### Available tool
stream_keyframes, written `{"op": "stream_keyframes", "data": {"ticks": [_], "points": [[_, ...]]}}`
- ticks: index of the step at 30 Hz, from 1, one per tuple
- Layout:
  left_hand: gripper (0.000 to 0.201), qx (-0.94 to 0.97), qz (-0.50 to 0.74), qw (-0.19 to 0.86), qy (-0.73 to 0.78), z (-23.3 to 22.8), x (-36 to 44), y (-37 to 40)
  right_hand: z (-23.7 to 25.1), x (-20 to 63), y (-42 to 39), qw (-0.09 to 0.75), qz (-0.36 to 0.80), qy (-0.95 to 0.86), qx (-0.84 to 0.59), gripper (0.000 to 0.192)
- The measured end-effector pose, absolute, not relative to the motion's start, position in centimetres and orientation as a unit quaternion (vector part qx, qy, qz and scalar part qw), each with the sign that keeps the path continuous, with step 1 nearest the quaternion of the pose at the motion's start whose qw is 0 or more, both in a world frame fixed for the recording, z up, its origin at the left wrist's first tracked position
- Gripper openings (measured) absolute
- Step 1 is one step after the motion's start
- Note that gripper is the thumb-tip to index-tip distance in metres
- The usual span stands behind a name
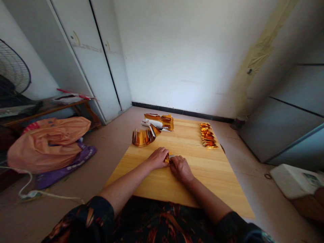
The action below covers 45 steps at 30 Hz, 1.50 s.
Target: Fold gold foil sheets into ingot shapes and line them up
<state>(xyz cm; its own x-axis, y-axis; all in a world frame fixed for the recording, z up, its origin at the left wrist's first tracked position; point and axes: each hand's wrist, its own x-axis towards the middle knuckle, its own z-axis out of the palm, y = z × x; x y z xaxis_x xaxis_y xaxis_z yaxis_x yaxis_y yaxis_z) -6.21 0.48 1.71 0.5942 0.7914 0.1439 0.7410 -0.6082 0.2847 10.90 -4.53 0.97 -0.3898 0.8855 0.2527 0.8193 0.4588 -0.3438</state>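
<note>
A small piece of gold paper point(167, 158) lies on the wooden board point(217, 175), near its middle, and sits between the person's two hands. Only a sliver of it shows, so its shape cannot be told. The left hand point(158, 157) rests palm down on the board with its fingers curled together, the fingertips closing on the left edge of the paper. The right hand point(180, 167) lies just beside it, knuckles up, fingers bent and pressed together, pinching the paper from the other side. The two hands nearly touch over the paper.

Farther up the board, to the left, stands a curved fan of gold sheets point(143, 137). Just behind it lies a stack of gold paper point(162, 121) with a white strip beside it. Toward the board's far right edge, a row of folded gold pieces point(208, 135) runs away from the person, well apart from the hands.

The board lies low over a pale floor. To the left are an orange bag point(48, 141) on a purple one, a white cord point(37, 194), a low table point(45, 109) and part of a fan point(12, 72). White cupboard doors point(96, 64) stand behind. At the right edge lies a white box point(295, 180).
</note>
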Motion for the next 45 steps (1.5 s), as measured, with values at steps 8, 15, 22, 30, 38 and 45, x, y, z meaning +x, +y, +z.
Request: {"op": "stream_keyframes", "data": {"ticks": [8,15,22,30,38,45], "points": [[0.049,0.866,0.185,0.113,0.451,1.0,-6.4,0.2,2.8,10.5,-1.8,0.13,0.23,-0.763,-0.59,0.045],[0.046,0.859,0.2,0.128,0.454,1.4,-6.3,-0.1,3.2,10.2,-0.9,0.046,0.172,-0.799,-0.574,0.034],[0.041,0.868,0.179,0.119,0.447,1.4,-6.4,0.0,3.2,10.1,-1.3,0.027,0.128,-0.812,-0.568,0.033],[0.027,0.891,0.156,0.089,0.418,1.3,-6.7,-0.2,1.4,11.0,-1.7,0.133,0.155,-0.81,-0.55,0.025],[0.023,0.894,0.132,0.075,0.421,1.9,-6.3,-0.6,-0.3,11.5,-4.0,0.361,0.192,-0.779,-0.475,0.019],[0.016,0.875,0.082,0.048,0.474,2.5,-4.8,-1.4,0.5,10.5,-4.8,0.273,0.165,-0.824,-0.468,0.025]]}}
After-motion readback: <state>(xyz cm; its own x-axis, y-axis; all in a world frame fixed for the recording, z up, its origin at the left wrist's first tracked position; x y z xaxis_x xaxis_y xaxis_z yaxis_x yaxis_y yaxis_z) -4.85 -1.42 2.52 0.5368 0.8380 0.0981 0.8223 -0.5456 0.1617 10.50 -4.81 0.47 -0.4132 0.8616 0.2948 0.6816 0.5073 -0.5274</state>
